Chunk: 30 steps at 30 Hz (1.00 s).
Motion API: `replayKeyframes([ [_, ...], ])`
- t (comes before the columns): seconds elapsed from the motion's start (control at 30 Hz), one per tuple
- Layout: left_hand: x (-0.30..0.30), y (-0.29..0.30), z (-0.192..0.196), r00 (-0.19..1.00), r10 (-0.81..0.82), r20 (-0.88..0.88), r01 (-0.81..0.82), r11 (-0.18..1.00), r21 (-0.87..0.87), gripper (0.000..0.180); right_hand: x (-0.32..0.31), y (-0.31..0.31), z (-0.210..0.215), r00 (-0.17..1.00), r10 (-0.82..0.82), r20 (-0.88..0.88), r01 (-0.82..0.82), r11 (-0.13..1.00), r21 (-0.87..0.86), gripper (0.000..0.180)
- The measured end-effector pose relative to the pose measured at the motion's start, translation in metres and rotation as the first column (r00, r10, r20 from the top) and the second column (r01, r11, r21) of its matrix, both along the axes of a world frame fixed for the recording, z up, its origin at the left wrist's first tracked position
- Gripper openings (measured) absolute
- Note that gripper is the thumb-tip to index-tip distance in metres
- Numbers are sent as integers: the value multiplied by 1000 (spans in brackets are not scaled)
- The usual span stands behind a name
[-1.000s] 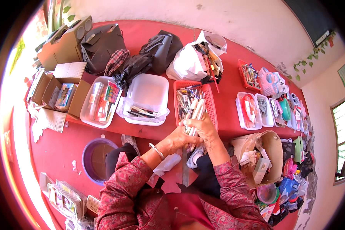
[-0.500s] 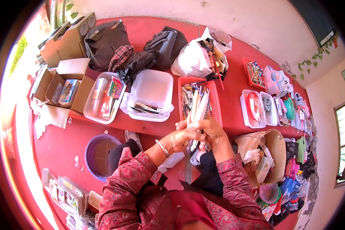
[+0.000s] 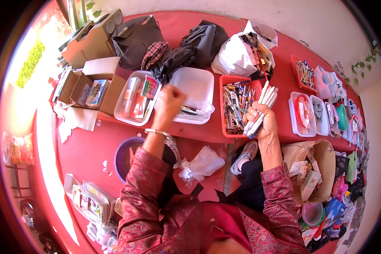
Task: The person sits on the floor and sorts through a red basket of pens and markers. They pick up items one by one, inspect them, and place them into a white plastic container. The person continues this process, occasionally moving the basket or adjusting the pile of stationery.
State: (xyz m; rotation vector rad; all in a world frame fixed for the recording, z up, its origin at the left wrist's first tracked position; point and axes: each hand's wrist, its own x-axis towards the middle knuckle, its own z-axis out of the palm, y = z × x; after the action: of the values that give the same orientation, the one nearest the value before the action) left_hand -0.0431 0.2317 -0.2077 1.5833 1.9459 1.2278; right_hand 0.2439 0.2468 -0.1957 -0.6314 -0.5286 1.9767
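My right hand [image 3: 261, 120] is closed round a bundle of mostly white pens [image 3: 266, 101], beside the right side of the red basket. Loose pens and pencils [image 3: 237, 106] of many colours fill this red basket [image 3: 225, 133]. My left hand [image 3: 171, 101], slightly blurred and with a bangle at the wrist, looks closed over the left part of a white plastic tray [image 3: 201, 78]; whatever its fingers hold is hidden. In that tray, a clear plastic bag [image 3: 205, 111] holds a few dark pens.
Left of the tray stand a white bin [image 3: 122, 114] of stationery and an open cardboard box [image 3: 110, 95]. Bags [image 3: 205, 40] line the back. On the floor are a purple basin [image 3: 122, 156], a crumpled plastic bag [image 3: 203, 163] and a carton [image 3: 328, 169].
My hands were together on the bundle of pens; now they are apart. My left hand has moved left over the white tray, while my right has moved right with the bundle. The view has shifted.
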Motion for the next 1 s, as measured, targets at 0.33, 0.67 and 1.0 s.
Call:
replayKeyframes([
  [0.33,-90,32,-75,931,64,-361,-129,979,-159,34,-78,18,29,960,-128,249,21,920,391,14],
  [0.67,-71,32,-62,851,69,520,76,964,-253,27,-193,69,-86,744,11,668,-441,759,479,10],
  [1.0,-68,26,-57,864,185,468,-44,954,-296,29,-179,66,-135,75,-457,886,-822,475,314,17],
])
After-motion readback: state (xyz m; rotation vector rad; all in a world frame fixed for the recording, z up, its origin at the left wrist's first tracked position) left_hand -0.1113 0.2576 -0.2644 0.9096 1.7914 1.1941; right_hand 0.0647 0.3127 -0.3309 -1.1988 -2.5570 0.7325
